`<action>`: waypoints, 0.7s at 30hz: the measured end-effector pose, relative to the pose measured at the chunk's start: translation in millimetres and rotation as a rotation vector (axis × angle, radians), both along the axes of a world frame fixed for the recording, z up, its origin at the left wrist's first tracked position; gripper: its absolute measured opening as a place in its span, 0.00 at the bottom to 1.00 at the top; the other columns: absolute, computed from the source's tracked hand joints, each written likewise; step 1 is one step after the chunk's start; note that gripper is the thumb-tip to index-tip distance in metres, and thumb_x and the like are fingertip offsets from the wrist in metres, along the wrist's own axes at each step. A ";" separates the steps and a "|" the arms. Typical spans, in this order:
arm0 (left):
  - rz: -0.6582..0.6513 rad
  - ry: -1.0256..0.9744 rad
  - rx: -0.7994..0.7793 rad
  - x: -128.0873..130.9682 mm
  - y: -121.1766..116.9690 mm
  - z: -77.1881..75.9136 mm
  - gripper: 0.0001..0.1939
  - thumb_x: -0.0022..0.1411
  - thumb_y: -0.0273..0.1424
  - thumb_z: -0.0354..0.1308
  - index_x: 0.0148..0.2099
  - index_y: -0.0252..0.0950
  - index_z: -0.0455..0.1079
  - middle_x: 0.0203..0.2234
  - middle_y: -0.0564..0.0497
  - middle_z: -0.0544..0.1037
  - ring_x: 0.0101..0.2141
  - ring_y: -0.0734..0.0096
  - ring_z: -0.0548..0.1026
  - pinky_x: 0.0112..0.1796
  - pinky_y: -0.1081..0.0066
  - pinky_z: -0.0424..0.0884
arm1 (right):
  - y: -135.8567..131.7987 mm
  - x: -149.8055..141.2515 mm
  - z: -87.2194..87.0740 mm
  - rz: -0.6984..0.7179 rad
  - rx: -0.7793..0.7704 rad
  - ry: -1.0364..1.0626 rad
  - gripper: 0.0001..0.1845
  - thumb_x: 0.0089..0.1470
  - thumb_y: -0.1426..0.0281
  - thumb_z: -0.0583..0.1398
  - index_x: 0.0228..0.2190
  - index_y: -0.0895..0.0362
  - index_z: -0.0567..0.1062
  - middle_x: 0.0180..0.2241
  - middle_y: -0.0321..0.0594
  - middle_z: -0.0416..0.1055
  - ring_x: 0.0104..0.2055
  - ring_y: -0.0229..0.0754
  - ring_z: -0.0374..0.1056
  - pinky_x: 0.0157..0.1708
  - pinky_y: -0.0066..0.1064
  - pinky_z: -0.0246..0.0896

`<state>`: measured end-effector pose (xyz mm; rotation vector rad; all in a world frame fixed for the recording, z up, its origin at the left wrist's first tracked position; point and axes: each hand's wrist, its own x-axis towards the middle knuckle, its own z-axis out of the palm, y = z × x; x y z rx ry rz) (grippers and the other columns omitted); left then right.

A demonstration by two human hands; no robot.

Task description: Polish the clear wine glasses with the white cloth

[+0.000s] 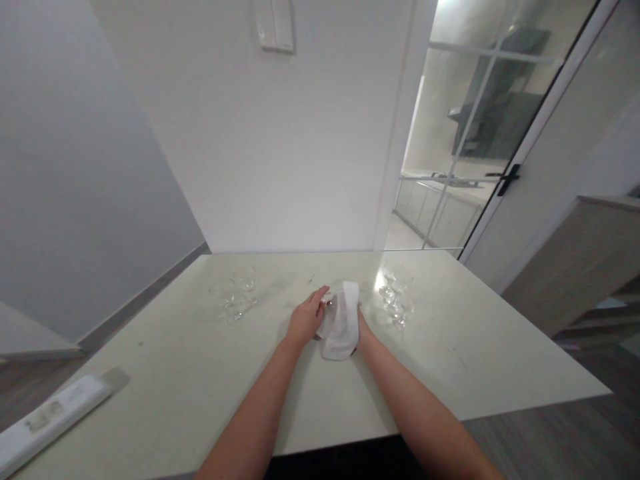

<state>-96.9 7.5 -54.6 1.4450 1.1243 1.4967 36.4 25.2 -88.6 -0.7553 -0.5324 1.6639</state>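
A white cloth [344,327] hangs over my right hand [364,328], whose fingers are mostly hidden behind it; the hand is closed on the cloth. On the cloth's left side, my left hand [303,321] curls round a small, clear, shiny piece [329,303], pressed close to the cloth. Its exact kind is too small to make out. To the left on the table lies a group of clear, see-through items [234,297] with thin, rounded outlines. Another cluster of clear, glinting items [395,300] lies to the right of my right hand.
Both forearms rest over a pale, glossy table [200,393]. A white power strip [53,420] lies at its near left corner. A white wall [300,147] stands behind the table. At the right are a glass-paned door [450,133] and a wooden shelf unit [580,267].
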 end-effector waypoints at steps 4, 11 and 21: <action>0.027 0.008 -0.024 -1.6 -2.8 4.2 0.22 0.47 0.20 0.65 0.44 0.43 0.73 0.33 0.52 0.79 0.25 0.72 0.72 0.32 0.76 0.69 | -2.4 3.6 1.4 -0.051 -0.033 0.004 0.11 0.55 0.70 0.54 0.25 0.60 0.73 0.20 0.36 0.71 0.21 0.37 0.66 0.26 0.27 0.63; 0.348 -0.045 0.178 -13.0 -0.5 14.0 0.19 0.50 0.28 0.65 0.46 0.38 0.72 0.32 0.50 0.72 0.33 0.69 0.70 0.35 0.75 0.68 | 0.9 8.3 -5.1 -0.118 -0.061 -0.054 0.16 0.58 0.65 0.52 0.24 0.58 0.72 0.17 0.33 0.68 0.18 0.36 0.62 0.21 0.27 0.59; 0.110 0.078 0.058 -10.4 5.5 6.9 0.07 0.60 0.36 0.57 0.35 0.37 0.71 0.22 0.54 0.68 0.25 0.71 0.65 0.28 0.75 0.60 | 1.3 6.9 -15.1 -0.145 0.122 -0.120 0.08 0.45 0.65 0.64 0.22 0.56 0.71 0.19 0.33 0.69 0.22 0.37 0.62 0.24 0.29 0.60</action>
